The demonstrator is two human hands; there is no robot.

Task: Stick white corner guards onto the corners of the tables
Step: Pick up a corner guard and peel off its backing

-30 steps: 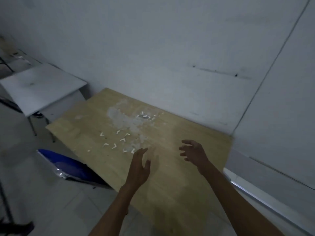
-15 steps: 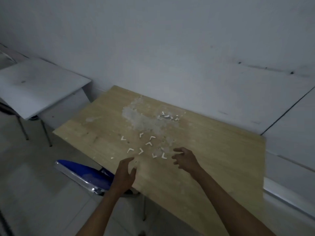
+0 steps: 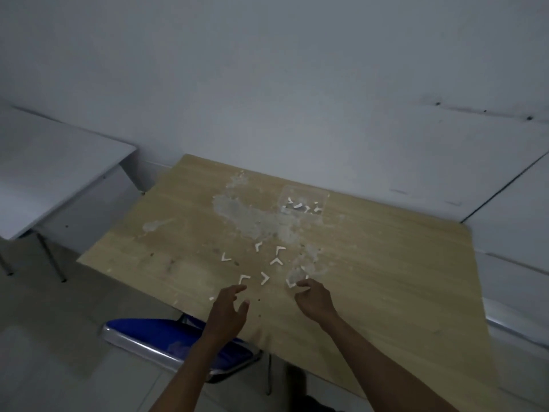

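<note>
Both hands moved fwd onto the wooden table [image 3: 371, 263] since a sec ago. Right hand [image 3: 313, 298] has curled fingertips touching the closest corner guard [image 3: 290, 282], grip unclear. Left hand [image 3: 230, 307] open, empty, another guard [image 3: 244, 278] just beyond it.

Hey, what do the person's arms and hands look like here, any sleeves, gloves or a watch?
Both forearms are bare as far as the frame shows, with no sleeves in view. The left hand and the right hand wear no gloves. No watch, bracelet or ring can be made out, though the picture is dim.
</note>
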